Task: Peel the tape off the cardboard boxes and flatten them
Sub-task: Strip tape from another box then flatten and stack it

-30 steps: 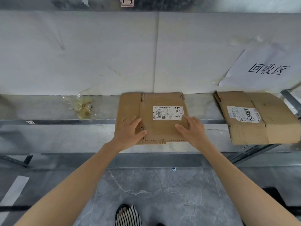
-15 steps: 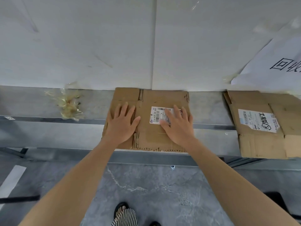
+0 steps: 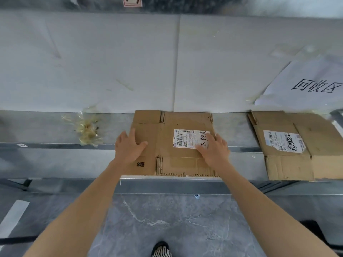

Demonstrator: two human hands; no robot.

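Cardboard box (image 3: pixel 167 125), flattened, mid-tabletop (image 3: pixel 46 160): far edge against the white wall panel (image 3: pixel 111 62), near edge at the front lip. Left hand (image 3: pixel 128 147) flat on its left panel, right hand (image 3: pixel 215 151) over the label (image 3: pixel 185 139) corner, fingers (image 3: pixel 132 134) straight and spread, grasping nothing. Bare grey metal on both sides; crumpled tape wad (image 3: pixel 87 130) well left, second flattened box (image 3: pixel 315 164) right, reaching the front lip. Marble floor (image 3: pixel 167 219) below.
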